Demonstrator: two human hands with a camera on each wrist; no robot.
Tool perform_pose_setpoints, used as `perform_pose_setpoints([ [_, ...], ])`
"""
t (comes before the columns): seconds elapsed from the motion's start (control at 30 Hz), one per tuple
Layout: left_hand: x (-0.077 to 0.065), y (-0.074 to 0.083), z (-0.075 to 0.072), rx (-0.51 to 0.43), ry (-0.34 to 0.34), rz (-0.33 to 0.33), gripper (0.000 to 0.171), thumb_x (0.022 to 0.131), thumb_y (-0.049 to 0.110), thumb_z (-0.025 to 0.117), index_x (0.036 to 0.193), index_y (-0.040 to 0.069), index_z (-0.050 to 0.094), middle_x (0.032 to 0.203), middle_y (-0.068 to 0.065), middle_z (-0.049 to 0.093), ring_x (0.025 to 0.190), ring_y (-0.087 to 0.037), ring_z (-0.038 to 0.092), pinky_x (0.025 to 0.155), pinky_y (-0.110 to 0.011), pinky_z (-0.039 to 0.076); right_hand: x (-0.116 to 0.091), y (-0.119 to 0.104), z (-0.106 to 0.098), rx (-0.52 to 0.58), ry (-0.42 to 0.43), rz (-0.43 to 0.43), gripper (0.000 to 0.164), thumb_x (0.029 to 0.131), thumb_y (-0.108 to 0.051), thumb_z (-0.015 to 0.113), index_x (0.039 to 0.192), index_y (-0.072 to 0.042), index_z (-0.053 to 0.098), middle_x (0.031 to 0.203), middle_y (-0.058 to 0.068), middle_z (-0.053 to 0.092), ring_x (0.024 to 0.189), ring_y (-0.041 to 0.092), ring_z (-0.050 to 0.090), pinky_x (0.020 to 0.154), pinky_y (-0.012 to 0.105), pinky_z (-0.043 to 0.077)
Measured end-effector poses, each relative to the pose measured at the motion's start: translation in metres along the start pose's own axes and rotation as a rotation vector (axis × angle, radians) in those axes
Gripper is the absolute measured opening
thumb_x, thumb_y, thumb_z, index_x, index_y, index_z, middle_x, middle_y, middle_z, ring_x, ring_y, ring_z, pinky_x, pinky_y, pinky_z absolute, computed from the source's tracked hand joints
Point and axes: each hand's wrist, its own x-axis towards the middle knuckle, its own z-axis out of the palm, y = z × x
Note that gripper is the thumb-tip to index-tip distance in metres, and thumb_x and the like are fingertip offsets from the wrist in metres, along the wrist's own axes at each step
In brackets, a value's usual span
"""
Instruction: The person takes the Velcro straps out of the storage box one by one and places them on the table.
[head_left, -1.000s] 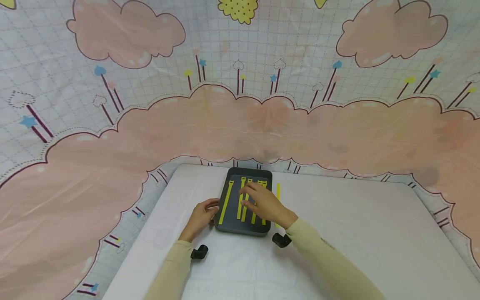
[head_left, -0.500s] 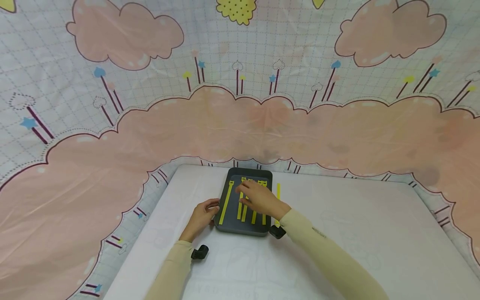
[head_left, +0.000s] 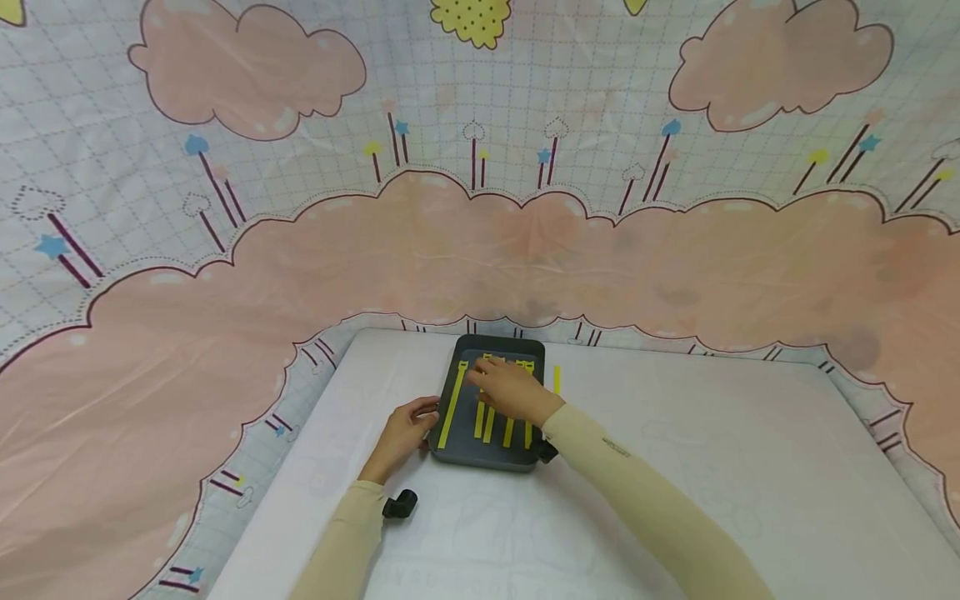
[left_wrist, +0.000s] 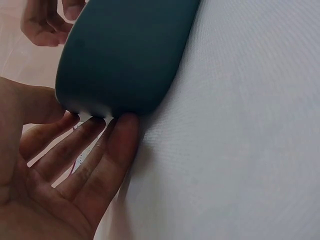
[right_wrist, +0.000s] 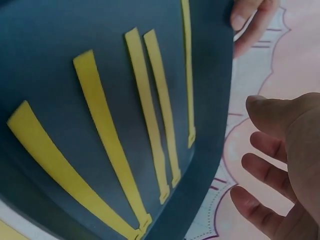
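A dark grey rectangular tray (head_left: 480, 463) holds several yellow straps, flat with a slotted head at the far end. One strap (head_left: 452, 407) lies apart along the left side; the others are grouped to its right. At the tray's left edge, my left hand (head_left: 400, 437) touches the outer wall with straight fingers, thumb at the rim. My right hand (head_left: 513, 390) hovers over the tray's upper half, covering parts of the grouped straps. In the right wrist view its fingers (right_wrist: 257, 207) are spread and loosely bent, with nothing between them.
Another yellow strip (head_left: 557, 379) lies on the white tabletop (head_left: 720, 467) just right of the tray, its lower part hidden by the right arm. A patterned cloth backdrop (head_left: 525, 258) rises behind the table's far edge.
My right hand has shifted slightly left over the tray, its forearm now hiding the lower part of the outside strip. The left hand, tray and straps stay as they were.
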Motion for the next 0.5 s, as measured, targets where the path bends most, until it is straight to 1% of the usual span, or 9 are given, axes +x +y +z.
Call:
perform_pose_setpoints([
  [0.1,0.000,0.000,0.000,0.002,-0.002,-0.002,0.038,0.098,0.013,0.059,0.136,0.007,0.057,0.133,-0.018,0.061,0.106,-0.026,0.066,0.061,-0.030,0.055,0.005,0.003,0.004,0.000,-0.028,0.013,0.031,0.094,-0.023,0.068,0.124,-0.019,0.059,0.121,0.002,0.060,0.113,0.019,0.060,0.087,0.036,0.056],
  [0.23,0.000,-0.001,-0.001,-0.003,0.002,0.000,0.039,0.098,0.013,0.059,0.136,0.007,0.057,0.133,-0.019,0.061,0.107,-0.027,0.066,0.061,-0.031,0.055,0.011,0.005,0.010,0.021,-0.052,0.017,0.032,0.093,-0.022,0.068,0.124,-0.018,0.060,0.122,0.003,0.060,0.114,0.021,0.060,0.088,0.036,0.055],
  [0.33,0.000,-0.002,-0.002,-0.003,0.008,0.004,0.038,0.098,0.012,0.060,0.136,0.007,0.058,0.133,-0.019,0.061,0.107,-0.027,0.066,0.061,-0.032,0.055,0.015,0.007,0.017,0.003,-0.071,0.025,0.033,0.094,-0.023,0.068,0.125,-0.019,0.059,0.121,0.003,0.060,0.113,0.021,0.060,0.088,0.037,0.055],
  [0.5,-0.001,0.000,0.000,0.052,0.029,0.023,0.037,0.098,0.014,0.060,0.134,0.009,0.059,0.131,-0.016,0.064,0.109,-0.027,0.065,0.063,-0.029,0.054,0.017,0.013,0.026,-0.033,-0.119,0.054,0.032,0.095,-0.023,0.067,0.126,-0.021,0.058,0.120,0.004,0.059,0.111,0.022,0.060,0.087,0.037,0.055],
])
